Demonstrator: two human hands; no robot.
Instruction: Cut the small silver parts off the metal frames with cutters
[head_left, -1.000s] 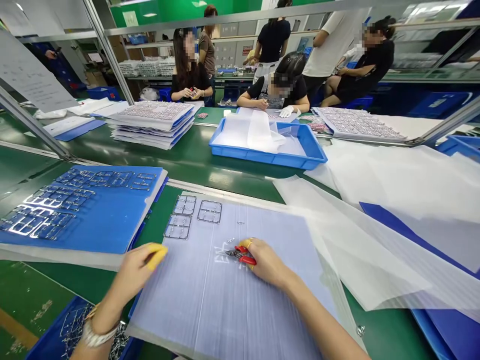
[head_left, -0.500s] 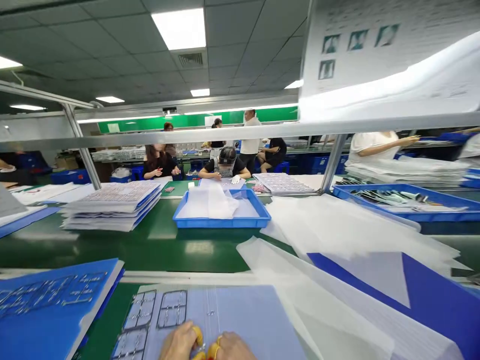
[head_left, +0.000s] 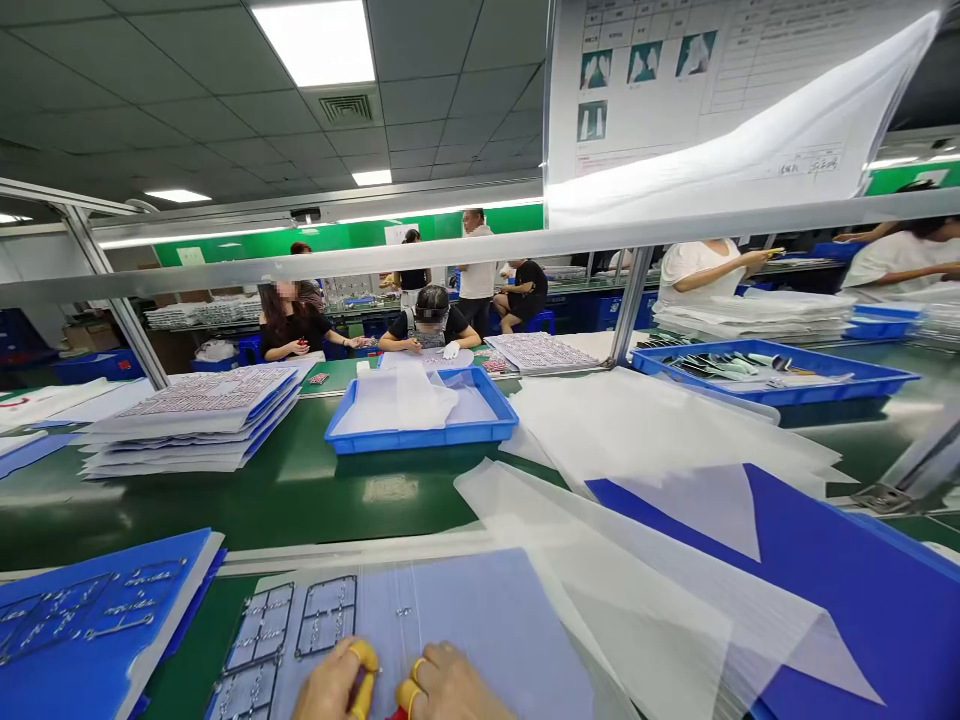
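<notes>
Only the tops of my hands show at the bottom edge, close together over a pale corrugated sheet (head_left: 480,610). My left hand (head_left: 334,685) has yellow finger cots and curled fingers. My right hand (head_left: 450,688), also with yellow cots, is curled beside it, and a sliver of the red cutter handle (head_left: 395,713) peeks out between the two hands. What the left fingers pinch is hidden. Thin metal frames (head_left: 300,625) lie on the sheet just left of my hands.
A blue sheet with metal frames (head_left: 90,615) lies at left, translucent paper over blue sheets (head_left: 750,560) at right. Across the green belt (head_left: 315,490) stand a blue tray (head_left: 420,435), stacked sheets (head_left: 195,420) and another tray (head_left: 780,375). Several people work beyond.
The view has swung up from the bench to the room. My hands have come together at the bottom edge; a second ago they were apart, the right holding red cutters.
</notes>
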